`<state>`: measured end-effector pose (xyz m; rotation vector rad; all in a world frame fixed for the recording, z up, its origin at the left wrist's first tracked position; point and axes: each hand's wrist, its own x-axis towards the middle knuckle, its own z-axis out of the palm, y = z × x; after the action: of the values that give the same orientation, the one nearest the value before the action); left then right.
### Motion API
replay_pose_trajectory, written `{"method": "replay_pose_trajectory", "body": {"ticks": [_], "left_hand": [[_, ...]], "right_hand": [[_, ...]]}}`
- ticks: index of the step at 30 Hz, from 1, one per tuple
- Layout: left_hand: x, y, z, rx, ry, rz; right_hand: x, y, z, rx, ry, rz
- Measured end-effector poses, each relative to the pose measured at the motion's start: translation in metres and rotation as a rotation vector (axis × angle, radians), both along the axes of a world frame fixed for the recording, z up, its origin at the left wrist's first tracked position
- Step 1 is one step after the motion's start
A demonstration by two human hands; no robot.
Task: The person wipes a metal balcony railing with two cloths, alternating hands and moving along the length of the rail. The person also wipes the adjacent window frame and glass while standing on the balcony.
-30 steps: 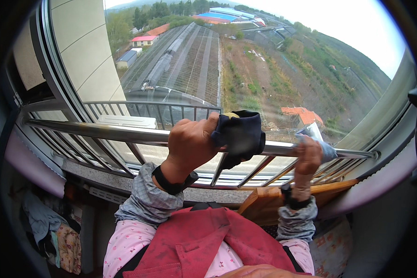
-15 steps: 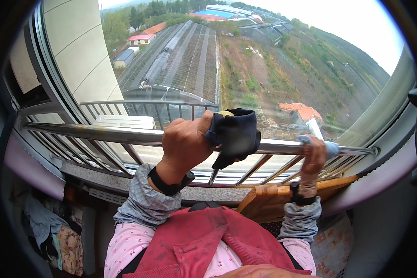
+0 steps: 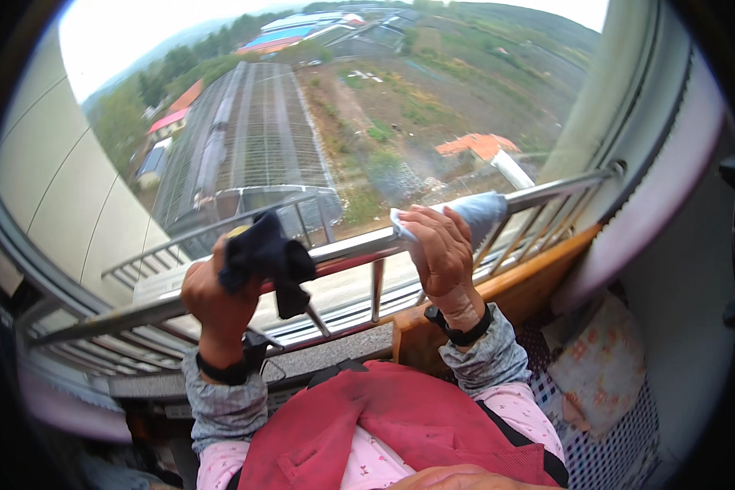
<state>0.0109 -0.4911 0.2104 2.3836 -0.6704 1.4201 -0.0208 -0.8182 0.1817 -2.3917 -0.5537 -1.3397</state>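
Note:
A shiny metal rail (image 3: 355, 247) crosses in front of me at the window, with thinner metal bars below it. On its left part my left hand (image 3: 217, 296) is closed around a dark navy cloth (image 3: 265, 260), whose loose end hangs on the near side of the rail. A small yellowish patch shows at the top of that cloth. Farther right, my right hand (image 3: 443, 253) curls over a light blue cloth (image 3: 483, 214), pressing it round the rail's top. The palm sides of both hands are hidden.
Below the rail run a grey stone sill (image 3: 335, 349) and a wooden board (image 3: 514, 282). A pinkish curtain (image 3: 670, 188) edges the right side. Floral cloth (image 3: 603, 363) lies on checkered fabric at lower right. Outside are a long greenhouse and fields.
The view has turned and tilted. My right hand and the light blue cloth have moved left along the rail. My left hand, with the navy cloth, is farther left too.

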Motion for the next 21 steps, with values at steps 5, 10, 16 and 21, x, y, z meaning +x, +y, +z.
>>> {"method": "replay_pose_trajectory", "body": {"ticks": [5,10,16,21], "left_hand": [[-0.004,0.001,0.000,-0.036,0.083,-0.021],[-0.005,-0.013,0.011,-0.059,0.052,-0.096],[-0.009,-0.039,0.027,-0.149,0.193,-0.215],[-0.010,-0.049,0.033,-0.101,0.149,-0.186]], "right_hand": [[0.024,-0.105,-0.006,0.042,-0.121,-0.201],[0.045,-0.260,-0.034,0.141,-0.288,-0.425],[0.064,-0.416,-0.050,0.485,-0.148,-0.475],[0.088,-0.513,-0.054,0.554,-0.111,-0.559]]}}
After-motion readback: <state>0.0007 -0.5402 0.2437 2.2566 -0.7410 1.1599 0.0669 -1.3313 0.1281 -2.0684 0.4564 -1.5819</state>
